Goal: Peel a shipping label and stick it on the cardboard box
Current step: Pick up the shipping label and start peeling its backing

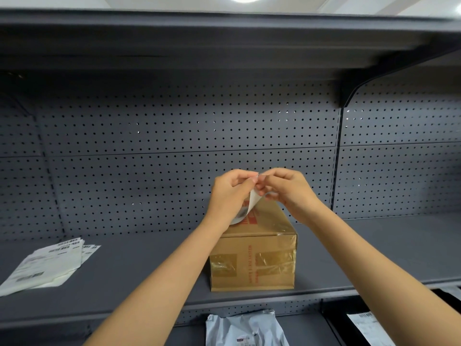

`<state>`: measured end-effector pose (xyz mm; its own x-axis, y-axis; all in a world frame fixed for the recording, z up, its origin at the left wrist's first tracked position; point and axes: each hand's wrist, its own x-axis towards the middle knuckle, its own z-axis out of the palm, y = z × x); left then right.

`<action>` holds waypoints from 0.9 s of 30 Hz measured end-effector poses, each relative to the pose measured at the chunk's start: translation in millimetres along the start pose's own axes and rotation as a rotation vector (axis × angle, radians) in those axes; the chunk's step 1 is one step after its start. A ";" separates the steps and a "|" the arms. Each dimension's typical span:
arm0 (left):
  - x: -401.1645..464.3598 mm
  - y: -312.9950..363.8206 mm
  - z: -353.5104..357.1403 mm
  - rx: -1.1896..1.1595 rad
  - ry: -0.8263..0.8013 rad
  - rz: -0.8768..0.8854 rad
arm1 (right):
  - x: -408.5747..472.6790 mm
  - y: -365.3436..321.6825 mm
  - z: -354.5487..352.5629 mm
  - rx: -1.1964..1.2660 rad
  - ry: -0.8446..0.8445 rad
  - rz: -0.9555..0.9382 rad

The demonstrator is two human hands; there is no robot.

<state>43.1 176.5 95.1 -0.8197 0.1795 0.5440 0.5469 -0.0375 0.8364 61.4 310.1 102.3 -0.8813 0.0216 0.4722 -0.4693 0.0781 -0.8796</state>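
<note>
A brown cardboard box with red print and clear tape stands on the grey shelf, near its front edge. Above the box I hold a white shipping label that hangs curled downward. My left hand and my right hand both pinch the label's top corner, fingertips touching each other. The label's lower end curves behind my left wrist, just over the box top.
A fanned stack of label sheets lies on the shelf at the left. A perforated back panel rises behind. On the lower shelf lie a grey mailer bag and another labelled parcel. An upper shelf overhangs.
</note>
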 end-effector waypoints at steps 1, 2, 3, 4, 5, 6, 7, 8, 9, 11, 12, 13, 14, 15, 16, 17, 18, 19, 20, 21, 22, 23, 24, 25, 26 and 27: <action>-0.3 -0.2 -0.8 -0.001 0.002 -0.003 | -0.4 0.0 0.8 -0.012 -0.001 -0.005; -0.3 -0.3 -1.4 -0.007 0.005 -0.009 | -0.4 0.1 1.5 -0.023 -0.001 -0.010; -0.2 -0.6 -1.9 -0.015 0.009 -0.014 | -0.8 0.1 2.1 -0.031 -0.002 -0.013; -0.1 -1.1 -2.4 -0.024 0.015 -0.020 | -0.7 0.2 2.8 -0.036 -0.003 -0.017; -0.2 -1.1 -2.7 -0.032 0.023 -0.027 | -0.8 0.0 3.3 -0.037 -0.007 -0.020; -0.3 -1.4 -2.9 -0.039 0.031 -0.035 | -0.7 0.1 3.7 -0.039 -0.011 -0.023; -0.3 -1.6 -3.0 -0.046 0.041 -0.041 | -0.7 0.2 4.0 -0.042 -0.016 -0.025; -0.2 -2.1 -3.2 -0.049 0.053 -0.046 | -0.7 0.3 4.2 -0.043 -0.019 -0.028; -0.2 -2.6 -3.6 -0.048 0.066 -0.050 | -1.0 0.4 4.2 -0.041 -0.019 -0.030; -0.2 -3.4 -4.9 -0.052 0.091 -0.064 | -1.0 1.3 3.2 -0.023 -0.009 -0.027; -0.1 -3.8 -6.0 -0.059 0.103 -0.073 | -1.1 2.1 2.1 -0.007 -0.002 -0.019; 0.1 -4.2 -7.5 -0.063 0.115 -0.083 | -1.5 2.3 0.9 0.012 0.002 -0.007; 0.4 -4.5 -9.2 -0.072 0.125 -0.092 | -1.9 2.9 -0.6 0.034 0.002 0.003; 0.3 -3.9 -10.9 -0.091 0.132 -0.100 | -2.5 3.3 -2.3 0.055 -0.003 0.011; -0.1 -2.7 -12.6 -0.119 0.136 -0.109 | -2.9 4.0 -4.2 0.075 -0.008 0.019; -1.0 -0.9 -14.5 -0.147 0.139 -0.119 | -3.6 4.1 -6.0 0.094 -0.014 0.027; -1.6 0.5 -16.5 -0.167 0.142 -0.130 | -4.1 4.4 -8.2 0.112 -0.018 0.033; -2.3 1.3 -18.8 -0.178 0.148 -0.139 | -4.5 4.4 -10.2 0.131 -0.022 0.037; -2.7 1.8 -20.8 -0.177 0.155 -0.145 | -4.4 4.7 -12.5 0.147 -0.024 0.041; -3.5 1.9 -23.2 -0.168 0.165 -0.147 | -4.7 4.4 -14.6 0.158 -0.025 0.043; -4.1 2.3 -25.4 -0.158 0.173 -0.147 | -4.7 4.6 -17.1 0.163 -0.024 0.046; -4.4 2.3 -27.5 -0.152 0.179 -0.148 | -4.8 4.3 -19.3 0.169 -0.023 0.050; -4.9 2.7 -29.6 -0.154 0.182 -0.149 | -5.0 4.5 -21.5 0.179 -0.027 0.053; -5.4 3.1 -31.5 -0.162 0.186 -0.151 | -5.4 4.4 -23.4 0.193 -0.035 0.054; -5.8 3.4 -33.2 -0.173 0.192 -0.153 | -5.9 4.6 -25.5 0.206 -0.043 0.053; -6.3 3.5 -35.0 -0.189 0.199 -0.156 | -6.6 4.7 -27.5 0.218 -0.051 0.052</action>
<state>44.2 140.8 97.0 -0.9188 0.0025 0.3948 0.3855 -0.2097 0.8986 66.6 337.7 96.6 -0.9039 -0.0309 0.4267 -0.4189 -0.1391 -0.8973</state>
